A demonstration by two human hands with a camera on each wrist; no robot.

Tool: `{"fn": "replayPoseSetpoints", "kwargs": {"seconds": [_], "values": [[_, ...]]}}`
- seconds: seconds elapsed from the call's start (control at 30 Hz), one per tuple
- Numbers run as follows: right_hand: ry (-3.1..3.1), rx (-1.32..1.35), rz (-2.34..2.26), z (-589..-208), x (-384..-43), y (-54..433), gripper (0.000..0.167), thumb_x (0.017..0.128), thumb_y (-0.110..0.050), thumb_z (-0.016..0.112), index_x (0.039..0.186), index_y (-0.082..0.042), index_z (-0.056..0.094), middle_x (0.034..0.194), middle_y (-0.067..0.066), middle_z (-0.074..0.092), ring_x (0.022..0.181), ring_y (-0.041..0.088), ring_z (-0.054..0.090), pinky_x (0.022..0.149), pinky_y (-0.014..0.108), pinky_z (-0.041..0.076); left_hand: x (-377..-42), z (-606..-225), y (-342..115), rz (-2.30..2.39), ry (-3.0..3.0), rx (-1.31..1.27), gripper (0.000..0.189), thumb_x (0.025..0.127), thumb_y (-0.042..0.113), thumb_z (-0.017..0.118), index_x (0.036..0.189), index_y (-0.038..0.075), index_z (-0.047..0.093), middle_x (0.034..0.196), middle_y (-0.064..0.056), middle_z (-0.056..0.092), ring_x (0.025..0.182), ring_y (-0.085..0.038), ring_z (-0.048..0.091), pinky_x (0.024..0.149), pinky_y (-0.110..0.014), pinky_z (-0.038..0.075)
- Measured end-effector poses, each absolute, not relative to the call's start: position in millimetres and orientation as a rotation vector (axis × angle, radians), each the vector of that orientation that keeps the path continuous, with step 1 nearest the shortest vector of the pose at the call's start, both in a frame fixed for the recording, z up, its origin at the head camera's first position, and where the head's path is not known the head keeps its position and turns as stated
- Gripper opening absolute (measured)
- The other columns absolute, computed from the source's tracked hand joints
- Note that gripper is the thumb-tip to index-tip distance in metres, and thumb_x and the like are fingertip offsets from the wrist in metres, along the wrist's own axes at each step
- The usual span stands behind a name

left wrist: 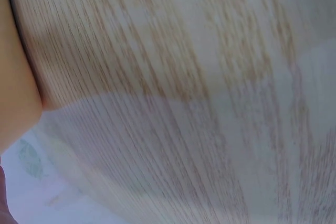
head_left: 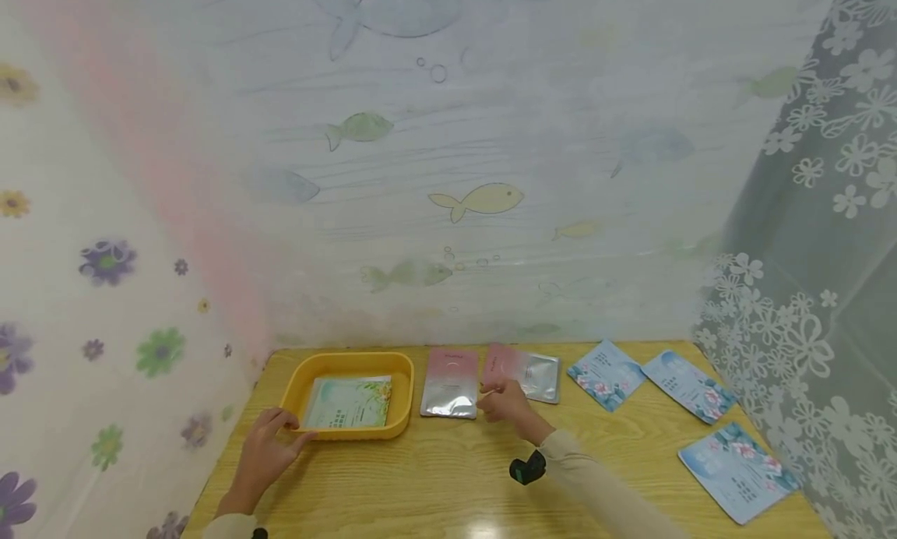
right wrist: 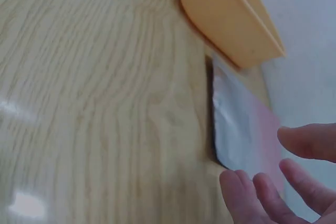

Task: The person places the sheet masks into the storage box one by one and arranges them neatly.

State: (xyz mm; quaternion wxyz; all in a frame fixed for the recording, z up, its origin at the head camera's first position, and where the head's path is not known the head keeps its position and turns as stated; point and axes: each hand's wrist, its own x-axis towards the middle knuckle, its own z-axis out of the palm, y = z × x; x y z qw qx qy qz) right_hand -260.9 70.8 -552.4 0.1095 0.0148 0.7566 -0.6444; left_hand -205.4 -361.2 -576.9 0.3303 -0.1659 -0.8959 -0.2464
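Note:
At the left of the table, a yellow plastic tray (head_left: 402,426) holds pale sachets (head_left: 350,403) with leaf and flower print. My left hand (head_left: 266,445) grips the tray's front-left corner, thumb along the front rim. In the left wrist view only bare skin (left wrist: 16,82) shows at the edge. Over the inner edge of two pink and silver sachets hovers my right hand (head_left: 511,409). One sachet (head_left: 450,383) lies straight; the other (head_left: 539,375) is slanted and partly covered by that hand. The right wrist view shows its thumb and fingers (right wrist: 270,198) apart with nothing between them.
Three blue flowered sachets lie to the right: a tilted one (head_left: 606,375), one beside it (head_left: 689,385) and one nearer the front (head_left: 739,473). A printed white curtain (head_left: 490,290) hangs along the back and sides of the wooden table (head_left: 420,492).

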Motion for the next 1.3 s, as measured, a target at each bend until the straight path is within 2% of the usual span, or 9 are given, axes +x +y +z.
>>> {"fn": "replayPoseSetpoints", "kwargs": {"seconds": [0.1,0.33,0.53,0.7,0.8,0.97,1.1,1.23,1.3], "values": [[2.228,0.1,-1.942,-563.2,-258.8,63.3,0.032,0.077,0.004,0.068,0.105,0.016,0.058,0.082,0.017,0.065,0.069,0.028,0.065,0.064,0.042,0.055,-204.9,-576.7,-361.9,-0.647,-2.345,-0.432,0.04,0.054,0.015,0.092,0.07,0.013,0.056,0.076,0.005,0.049,0.072,-0.013,0.047,0.067,-0.018,0.037],[2.405,0.32,-1.914,-576.0,-256.2,43.1,0.031,0.07,0.003,0.076,0.096,0.012,0.062,0.084,0.015,0.062,0.06,0.021,0.064,0.057,0.034,0.054,-204.3,-576.1,-362.6,-0.67,-2.339,-0.442,0.04,0.054,0.015,0.092,0.071,0.013,0.056,0.075,0.004,0.05,0.071,-0.014,0.047,0.066,-0.021,0.038],[2.691,0.447,-1.816,-579.1,-258.0,23.5,0.035,0.057,0.004,0.085,0.086,0.008,0.065,0.084,0.015,0.062,0.076,0.025,0.058,0.066,0.037,0.051,-205.6,-576.0,-361.8,-0.691,-2.353,-0.42,0.041,0.054,0.015,0.092,0.071,0.014,0.056,0.076,0.005,0.05,0.072,-0.013,0.047,0.066,-0.021,0.038],[2.759,0.426,-1.867,-577.9,-256.1,14.5,0.025,0.06,0.016,0.067,0.085,0.01,0.065,0.078,0.014,0.059,0.078,0.03,0.056,0.064,0.041,0.051,-207.3,-575.2,-359.8,-0.711,-2.331,-0.431,0.041,0.053,0.014,0.093,0.071,0.016,0.056,0.076,0.004,0.051,0.072,-0.012,0.048,0.066,-0.019,0.038],[2.787,0.434,-1.866,-575.8,-255.9,13.4,0.022,0.064,0.018,0.059,0.084,0.009,0.065,0.077,0.014,0.059,0.08,0.031,0.057,0.064,0.042,0.05,-207.8,-574.7,-358.4,-0.724,-2.321,-0.443,0.041,0.053,0.014,0.093,0.071,0.016,0.055,0.075,0.003,0.051,0.071,-0.013,0.048,0.066,-0.019,0.038],[2.849,0.434,-1.817,-578.3,-260.2,15.3,0.017,0.065,0.016,0.06,0.078,0.007,0.068,0.076,0.015,0.064,0.08,0.033,0.061,0.065,0.043,0.052,-206.5,-573.4,-357.6,-0.74,-2.319,-0.433,0.042,0.052,0.012,0.093,0.07,0.015,0.054,0.074,0.003,0.05,0.07,-0.014,0.047,0.066,-0.02,0.038],[2.838,0.411,-1.818,-582.8,-265.3,20.2,0.018,0.061,0.015,0.058,0.074,0.007,0.069,0.071,0.014,0.066,0.073,0.031,0.063,0.057,0.038,0.052,-205.6,-572.4,-358.1,-0.742,-2.33,-0.419,0.042,0.052,0.011,0.093,0.07,0.014,0.055,0.074,0.002,0.05,0.07,-0.014,0.047,0.066,-0.019,0.038],[2.737,0.402,-1.828,-580.7,-267.2,25.8,0.02,0.055,0.014,0.057,0.067,0.005,0.069,0.059,0.007,0.063,0.06,0.021,0.055,0.047,0.03,0.047,-204.5,-571.6,-358.3,-0.746,-2.348,-0.403,0.041,0.053,0.012,0.092,0.07,0.015,0.055,0.074,0.003,0.05,0.07,-0.014,0.047,0.066,-0.02,0.038],[2.673,0.412,-1.836,-577.8,-267.9,27.8,0.015,0.053,0.013,0.057,0.06,0.005,0.067,0.051,0.004,0.059,0.053,0.017,0.047,0.044,0.028,0.044,-203.9,-571.6,-358.6,-0.746,-2.354,-0.397,0.041,0.053,0.013,0.092,0.07,0.015,0.055,0.075,0.003,0.05,0.071,-0.014,0.047,0.066,-0.02,0.038]]}}
